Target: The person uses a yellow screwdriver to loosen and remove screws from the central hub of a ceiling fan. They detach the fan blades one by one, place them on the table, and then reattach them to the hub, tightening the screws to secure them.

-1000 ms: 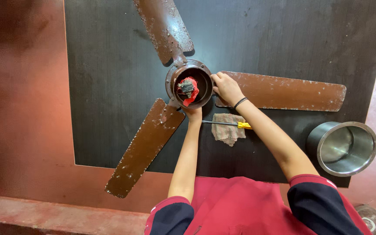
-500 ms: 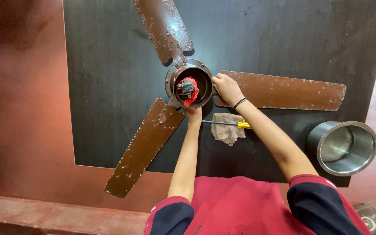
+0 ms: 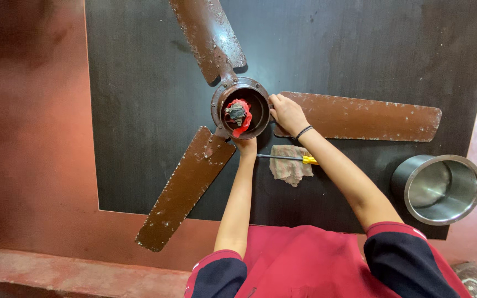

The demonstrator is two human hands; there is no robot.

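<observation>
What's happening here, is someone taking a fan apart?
A person in a red top has a brown three-bladed ceiling fan lying flat on a dark board. Both hands grip the round hub: the left hand at its near edge, the right hand at its side. Something red and dark sits inside the hub. A screwdriver lies across a rag between the arms, and a steel cup lies to the right.

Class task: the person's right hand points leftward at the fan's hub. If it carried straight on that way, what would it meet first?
The right hand already rests at the rim of the round hub; going straight on, it would probably meet the red piece inside.
</observation>
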